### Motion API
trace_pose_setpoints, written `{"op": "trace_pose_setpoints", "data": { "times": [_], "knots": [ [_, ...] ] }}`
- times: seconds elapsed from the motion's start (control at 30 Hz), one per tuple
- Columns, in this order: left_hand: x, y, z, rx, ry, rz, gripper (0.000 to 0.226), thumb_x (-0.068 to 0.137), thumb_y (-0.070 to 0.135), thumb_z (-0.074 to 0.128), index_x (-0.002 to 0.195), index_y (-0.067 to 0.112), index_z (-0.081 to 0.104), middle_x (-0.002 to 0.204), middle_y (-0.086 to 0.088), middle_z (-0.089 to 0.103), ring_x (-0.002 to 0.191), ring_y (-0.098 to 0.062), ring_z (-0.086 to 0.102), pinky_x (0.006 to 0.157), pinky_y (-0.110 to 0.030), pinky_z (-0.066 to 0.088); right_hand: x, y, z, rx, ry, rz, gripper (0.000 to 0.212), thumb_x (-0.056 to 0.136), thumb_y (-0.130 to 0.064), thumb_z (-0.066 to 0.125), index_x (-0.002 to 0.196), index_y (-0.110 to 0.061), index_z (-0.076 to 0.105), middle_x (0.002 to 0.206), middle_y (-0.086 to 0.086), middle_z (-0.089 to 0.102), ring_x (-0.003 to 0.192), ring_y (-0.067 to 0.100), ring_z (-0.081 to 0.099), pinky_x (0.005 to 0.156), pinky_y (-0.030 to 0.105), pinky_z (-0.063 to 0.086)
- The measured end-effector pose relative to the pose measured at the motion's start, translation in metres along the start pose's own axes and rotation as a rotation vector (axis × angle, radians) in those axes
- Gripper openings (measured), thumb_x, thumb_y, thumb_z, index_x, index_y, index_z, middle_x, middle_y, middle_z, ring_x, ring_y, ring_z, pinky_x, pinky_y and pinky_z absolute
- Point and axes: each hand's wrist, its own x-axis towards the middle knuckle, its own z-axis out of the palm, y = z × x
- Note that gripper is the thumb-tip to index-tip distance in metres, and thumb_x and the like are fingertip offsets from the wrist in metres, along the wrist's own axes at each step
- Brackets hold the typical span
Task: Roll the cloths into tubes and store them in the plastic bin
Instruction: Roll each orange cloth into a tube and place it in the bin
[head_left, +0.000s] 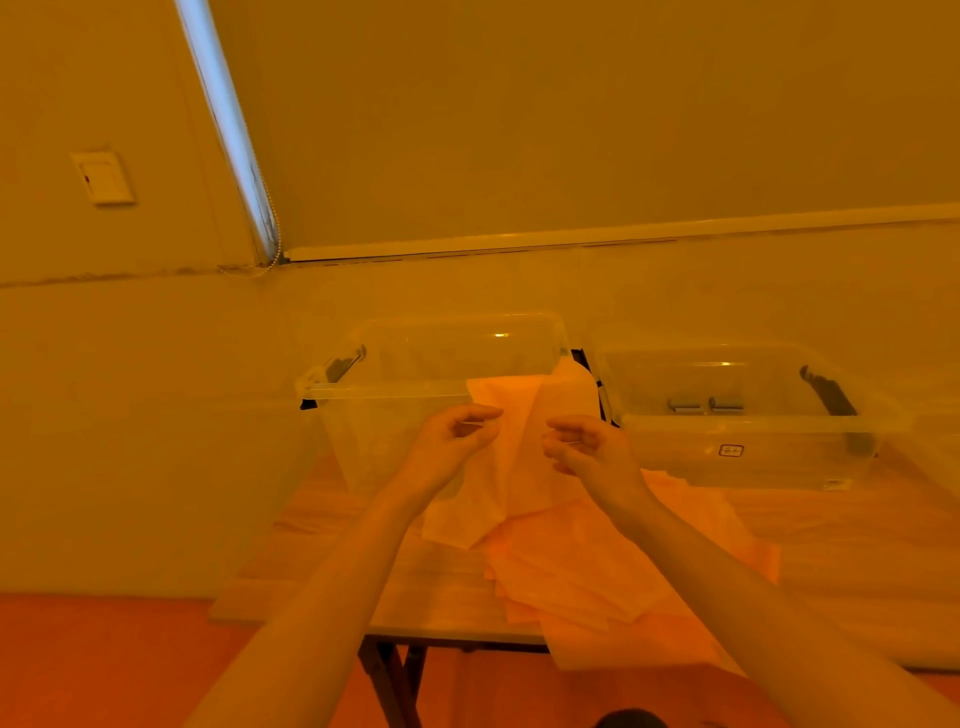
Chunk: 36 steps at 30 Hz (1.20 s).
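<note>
The orange cloth (519, 457) hangs at the centre of the frame, long axis vertical, its lower end draping onto the cloth pile (597, 571) on the wooden table (441, 587). My left hand (452, 436) and right hand (582, 447) each pinch its top edge, fingers curled, forearms reaching up from below. Behind stand the left plastic bin (395, 384) and right plastic bin (753, 441).

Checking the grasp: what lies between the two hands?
In the head view, the lifted cloth hangs between the left hand and right hand; both pinch it.
</note>
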Motion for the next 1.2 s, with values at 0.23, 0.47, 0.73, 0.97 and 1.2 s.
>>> {"op": "trace_pose_setpoints", "data": {
  "times": [0.23,0.47,0.73,0.97,1.2],
  "knots": [
    [-0.003,-0.001,0.000,-0.082,0.096,-0.011,0.017,0.077,-0.002,0.072,0.078,0.013,0.064,0.083,0.001,0.063,0.079,-0.012,0.057,0.067,-0.018,0.047,0.000,-0.002,0.000,-0.009,-0.029,0.004,0.026,0.086,-0.015,0.068,0.112,-0.020,0.064,0.109,0.001,0.064,0.097,0.015,0.063,0.074,0.025,0.056],
    [-0.019,0.010,-0.004,-0.140,-0.083,-0.056,0.030,0.087,-0.004,0.056,0.104,0.019,0.067,0.107,0.000,0.065,0.081,-0.003,0.064,0.061,-0.015,0.050,-0.004,-0.007,0.004,0.019,-0.053,0.021,0.029,0.086,-0.015,0.068,0.114,-0.020,0.063,0.111,-0.001,0.064,0.099,0.014,0.063,0.078,0.029,0.057],
    [-0.026,0.030,-0.007,-0.178,-0.122,-0.078,0.048,0.085,-0.011,0.046,0.096,0.029,0.071,0.112,0.000,0.066,0.097,-0.014,0.063,0.075,-0.025,0.052,-0.012,-0.013,-0.001,0.101,-0.051,0.061,0.034,0.084,-0.013,0.070,0.116,-0.021,0.062,0.111,-0.006,0.064,0.101,0.011,0.062,0.079,0.027,0.056],
    [-0.041,0.054,-0.003,-0.344,-0.165,-0.046,0.023,0.075,0.007,0.067,0.079,0.027,0.077,0.102,-0.002,0.070,0.097,-0.020,0.064,0.075,-0.029,0.052,-0.023,-0.020,-0.012,0.157,-0.030,0.080,0.029,0.086,-0.020,0.069,0.113,-0.027,0.062,0.113,-0.006,0.063,0.105,0.014,0.060,0.086,0.031,0.053],
    [-0.050,0.056,-0.001,-0.399,-0.134,-0.075,0.020,0.064,0.015,0.071,0.078,0.028,0.076,0.098,-0.002,0.069,0.086,-0.015,0.065,0.067,-0.025,0.052,-0.036,-0.028,-0.017,0.321,-0.091,0.234,0.027,0.090,-0.039,0.056,0.116,-0.033,0.058,0.122,0.001,0.061,0.109,0.020,0.060,0.096,0.049,0.049]
  ]
}}
